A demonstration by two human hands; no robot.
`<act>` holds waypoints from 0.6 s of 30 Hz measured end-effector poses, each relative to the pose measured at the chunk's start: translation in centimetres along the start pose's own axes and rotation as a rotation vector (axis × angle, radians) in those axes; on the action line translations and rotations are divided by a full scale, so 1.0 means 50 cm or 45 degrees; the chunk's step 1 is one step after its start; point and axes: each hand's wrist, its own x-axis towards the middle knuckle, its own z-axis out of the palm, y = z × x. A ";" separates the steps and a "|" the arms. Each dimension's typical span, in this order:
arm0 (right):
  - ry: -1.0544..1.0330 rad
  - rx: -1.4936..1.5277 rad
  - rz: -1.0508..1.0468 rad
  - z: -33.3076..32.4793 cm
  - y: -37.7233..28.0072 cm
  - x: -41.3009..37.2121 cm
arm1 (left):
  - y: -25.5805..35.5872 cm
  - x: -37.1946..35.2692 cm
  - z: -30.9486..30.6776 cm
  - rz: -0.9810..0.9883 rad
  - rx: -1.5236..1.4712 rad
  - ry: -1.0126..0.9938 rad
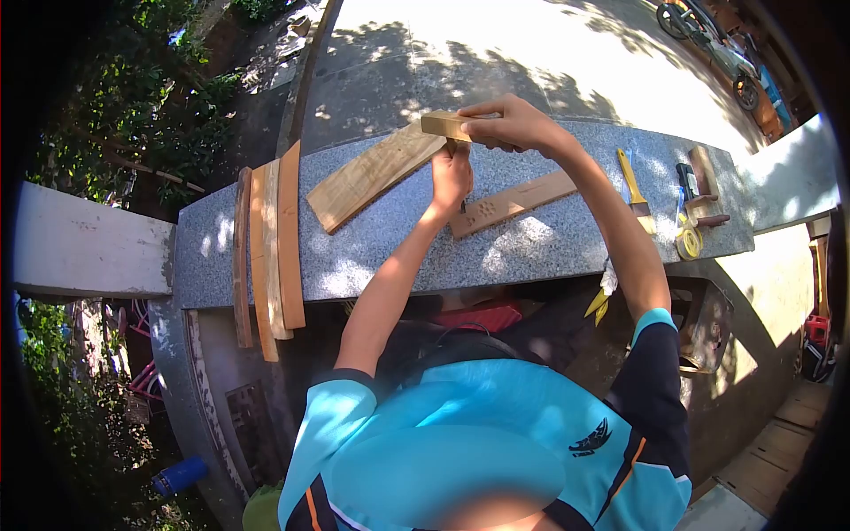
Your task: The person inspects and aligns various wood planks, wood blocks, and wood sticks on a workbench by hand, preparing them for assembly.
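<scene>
My right hand [518, 126] grips a short rectangular wooden block [440, 125], held above my left hand. My left hand [452, 180] is closed upright around a slim dark tool, mostly hidden by the fingers; its narrow tip [463, 206] points down at the near left end of a wooden board [518, 202]. Small marks show on the board's face near that tip. A wider, longer plank [367, 181] lies slanted to the left, its far end by the block.
Several wooden strips [290, 239] lie across the left of the speckled stone counter [341, 265]. On the right are a yellow-handled brush [631, 181], a yellow tape roll [689, 241] and a wooden tool with a knob [706, 190]. A yellow-tipped item [602, 301] hangs by the front edge.
</scene>
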 end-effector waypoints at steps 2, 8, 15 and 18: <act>0.581 0.276 -0.194 0.009 0.020 0.050 | -0.006 0.006 -0.006 -0.001 0.016 0.004; 0.219 -0.028 0.017 -0.037 0.001 0.094 | -0.014 0.009 -0.006 0.043 0.061 0.032; 0.574 0.444 -0.065 -0.028 0.023 0.124 | -0.022 0.011 -0.005 0.003 0.095 0.079; 0.044 -0.045 0.021 -0.025 0.030 0.136 | -0.020 0.006 -0.001 0.016 0.091 0.097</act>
